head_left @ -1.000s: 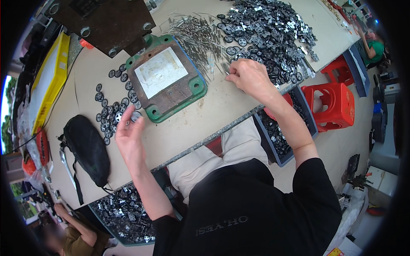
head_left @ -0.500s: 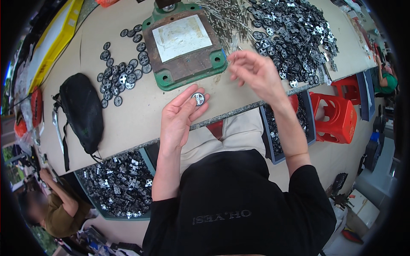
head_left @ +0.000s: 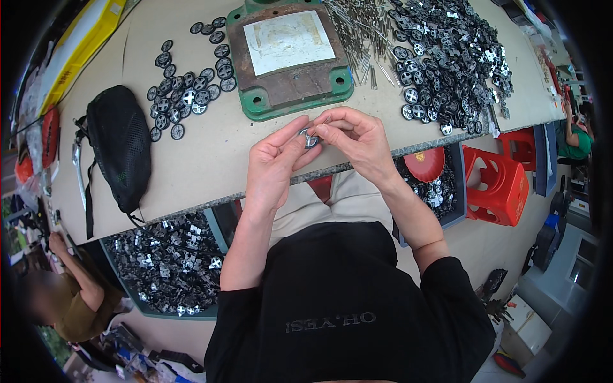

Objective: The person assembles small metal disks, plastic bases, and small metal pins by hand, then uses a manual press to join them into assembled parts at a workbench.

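Just in front of the green press base, my left hand (head_left: 276, 156) is closed on a small black toy wheel (head_left: 311, 142) with silver spokes, held between thumb and fingers. My right hand (head_left: 359, 139) meets it there, its thumb and forefinger pinched at the wheel's upper face. A thin metal rod seems to be between those fingertips, mostly hidden by them. Both hands are just above the table's near edge. Several loose wheels (head_left: 188, 97) lie to the left, and a bundle of thin metal rods (head_left: 365, 32) lies beyond my right hand.
The green metal press base (head_left: 297, 99) with a white plate stands ahead. A heap of black and silver parts (head_left: 447, 51) covers the right. A black mesh bag (head_left: 120, 150) lies left. Below are part-filled bins (head_left: 166, 265) and a red stool (head_left: 497, 185). Another person sits lower left.
My right hand has come down and left from near the rods to the wheel in my left hand. The left hand keeps its hold. The whole view has shifted slightly.
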Motion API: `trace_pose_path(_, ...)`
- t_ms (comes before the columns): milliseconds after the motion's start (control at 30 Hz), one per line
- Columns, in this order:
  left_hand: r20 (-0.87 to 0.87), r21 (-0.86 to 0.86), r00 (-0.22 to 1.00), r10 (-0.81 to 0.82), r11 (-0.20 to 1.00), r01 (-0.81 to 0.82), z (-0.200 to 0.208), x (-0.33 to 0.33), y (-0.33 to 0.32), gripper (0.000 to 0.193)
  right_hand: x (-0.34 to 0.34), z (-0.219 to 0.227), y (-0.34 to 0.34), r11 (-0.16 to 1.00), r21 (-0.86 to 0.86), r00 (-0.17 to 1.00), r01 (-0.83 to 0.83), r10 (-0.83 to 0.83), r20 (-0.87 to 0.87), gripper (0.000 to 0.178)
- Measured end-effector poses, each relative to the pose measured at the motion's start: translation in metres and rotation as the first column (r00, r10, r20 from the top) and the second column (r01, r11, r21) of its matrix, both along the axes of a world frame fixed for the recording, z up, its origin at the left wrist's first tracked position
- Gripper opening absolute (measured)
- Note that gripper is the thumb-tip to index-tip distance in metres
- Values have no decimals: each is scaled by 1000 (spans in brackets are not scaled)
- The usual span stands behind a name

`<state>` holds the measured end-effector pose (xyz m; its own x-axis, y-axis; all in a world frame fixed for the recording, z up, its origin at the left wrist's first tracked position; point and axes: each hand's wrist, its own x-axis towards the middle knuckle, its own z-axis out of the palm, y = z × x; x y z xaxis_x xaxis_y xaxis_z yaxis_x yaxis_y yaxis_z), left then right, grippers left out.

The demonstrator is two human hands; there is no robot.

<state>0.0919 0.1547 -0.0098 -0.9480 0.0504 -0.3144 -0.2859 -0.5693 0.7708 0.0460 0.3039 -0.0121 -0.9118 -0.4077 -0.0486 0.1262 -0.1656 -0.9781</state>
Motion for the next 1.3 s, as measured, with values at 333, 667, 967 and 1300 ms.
trace_pose_path(333, 11, -15, 1000, 3, 1000, -3, -2, 0, -3, 31, 8, -2, -2, 895, 366, 713, 255, 82, -697, 11)
trace_pose_path(667, -10, 136, 998, -60, 989, 60, -7, -2, -1, 35, 6, 9, 3, 942, 208, 800, 263, -93, -593, 9)
trace_pose_path(967, -90, 215, 994, -63, 973, 81, -14, -5, 14, 31, 2, 20, 14, 936, 160, 686, 315, -108, -720, 7)
trace_pose_path(1300, -51, 207, 998, -43, 977, 53, -10, -9, 13, 27, -128, 34, 95, 564, 540, 677, 625, -49, -734, 18)
